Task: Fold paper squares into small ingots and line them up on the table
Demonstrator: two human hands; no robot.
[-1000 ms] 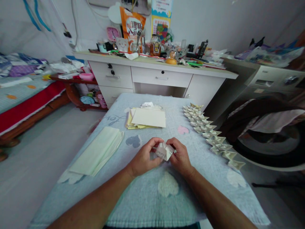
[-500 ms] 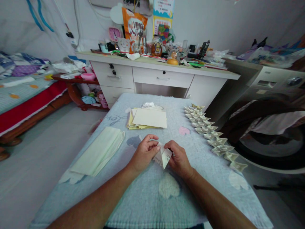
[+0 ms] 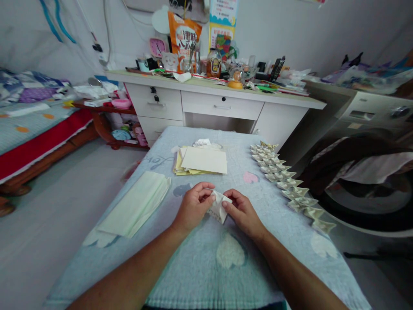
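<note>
Between my hands, above the middle of the cloth-covered table [image 3: 193,262], is a small folded piece of paper [image 3: 218,207] with some print along its lower edge. My left hand [image 3: 196,204] pinches its left side between thumb and fingers. On the right, my right hand [image 3: 242,211] grips the other side, thumb on top and fingers curled behind. The fingers hide part of the folds. A stack of cream and yellow paper sheets [image 3: 204,160] lies beyond my hands. Left of them rests a folded pale green sheet bundle [image 3: 134,204].
Along the table's right side runs a row of folded paper pieces [image 3: 287,185] with pointed ends. Behind stands a white desk [image 3: 222,103] crowded with jars, a clock and a snack bag. A washing machine [image 3: 371,112] is at right, a bed [image 3: 35,133] at left.
My right thumb has come over onto the front of the paper, and the raised pointed flap now lies flatter. Both hands still hold the paper; the view has shifted slightly.
</note>
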